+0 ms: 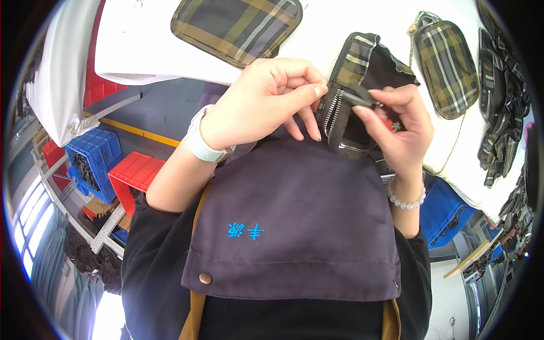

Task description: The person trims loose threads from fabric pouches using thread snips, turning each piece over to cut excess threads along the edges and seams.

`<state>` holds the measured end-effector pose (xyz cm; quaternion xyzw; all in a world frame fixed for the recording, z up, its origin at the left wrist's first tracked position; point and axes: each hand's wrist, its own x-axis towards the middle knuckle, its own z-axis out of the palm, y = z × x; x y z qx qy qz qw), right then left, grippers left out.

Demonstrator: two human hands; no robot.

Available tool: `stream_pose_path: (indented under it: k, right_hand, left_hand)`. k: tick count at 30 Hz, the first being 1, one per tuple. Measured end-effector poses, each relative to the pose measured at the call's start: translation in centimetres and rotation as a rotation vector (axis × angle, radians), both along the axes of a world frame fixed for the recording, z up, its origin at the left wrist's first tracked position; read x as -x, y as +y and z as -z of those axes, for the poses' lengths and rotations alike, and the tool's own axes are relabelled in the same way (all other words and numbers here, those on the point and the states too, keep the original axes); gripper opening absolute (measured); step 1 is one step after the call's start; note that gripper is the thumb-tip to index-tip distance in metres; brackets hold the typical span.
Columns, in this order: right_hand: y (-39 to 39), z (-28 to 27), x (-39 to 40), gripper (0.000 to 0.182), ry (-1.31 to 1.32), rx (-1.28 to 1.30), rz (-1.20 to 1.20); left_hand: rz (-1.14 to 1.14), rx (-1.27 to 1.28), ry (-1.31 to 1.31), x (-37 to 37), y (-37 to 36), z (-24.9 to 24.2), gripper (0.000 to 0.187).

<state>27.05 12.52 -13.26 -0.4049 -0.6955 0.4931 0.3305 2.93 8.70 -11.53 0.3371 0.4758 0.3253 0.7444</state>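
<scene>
- Head view: left hand (266, 102) pinches the zipper edge of a plaid pouch (354, 93), holding it taut at centre.
- Right hand (396, 127), at three o'clock, grips the pouch's far side and a small red piece, steadying it above the bench (147, 51).
- Finished pouches (445, 68) lie at one o'clock, within reach.

Bright, even daylight fills my view. The white table (368, 22) along the top edge glares and loses surface detail. Windows (31, 226) at the lower left blow out to white-blue. My hands cast only soft shadows on the apron (294, 215) below them. The fisheye lens bends everything near the rim, and a black ring cuts off all four corners. The middle is sharp; the edges smear slightly.
</scene>
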Motion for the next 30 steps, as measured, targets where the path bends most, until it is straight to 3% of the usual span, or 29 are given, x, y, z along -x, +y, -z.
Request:
stream_pose_path:
  k: [17,19,21,22,25,27,28,30]
  right_hand:
    - [0.9,-0.8,0.8,0.019,-0.21,-0.062,-0.117]
    - [0.8,-0.6,0.7,0.02,-0.11,0.021,-0.093]
    - [0.8,-0.5,0.6,0.021,0.166,0.196,0.027]
    - [1.1,-0.5,-0.3,0.019,0.308,0.317,-0.036]
    - [1.7,-0.8,-0.1,0.017,0.291,0.402,-0.01]
    - [1.3,-0.5,1.0,0.018,0.185,0.314,0.063]
    - [1.2,-0.4,1.6,0.018,0.08,0.227,0.132]
    - [1.4,-0.5,2.4,0.019,0.077,0.208,0.144]
  left_hand:
    - [0.034,-0.061,-0.005,-0.1,-0.3,0.3,0.017]
    - [0.028,-0.059,-0.008,-0.2,-0.3,0.2,0.017]
    - [-0.008,-0.027,0.0,-0.3,-0.3,0.2,0.016]
    - [-0.007,-0.029,-0.001,-0.4,-0.3,0.1,0.016]
    - [-0.084,-0.062,0.07,-1.3,-0.7,-0.2,0.018]
    - [-0.14,-0.303,0.267,-2.2,-1.1,0.1,0.031]
    - [-0.105,-0.312,0.334,-2.2,-1.0,-0.1,0.048]
    - [-0.128,-0.449,0.479,-3.0,-1.2,-0.1,0.055]
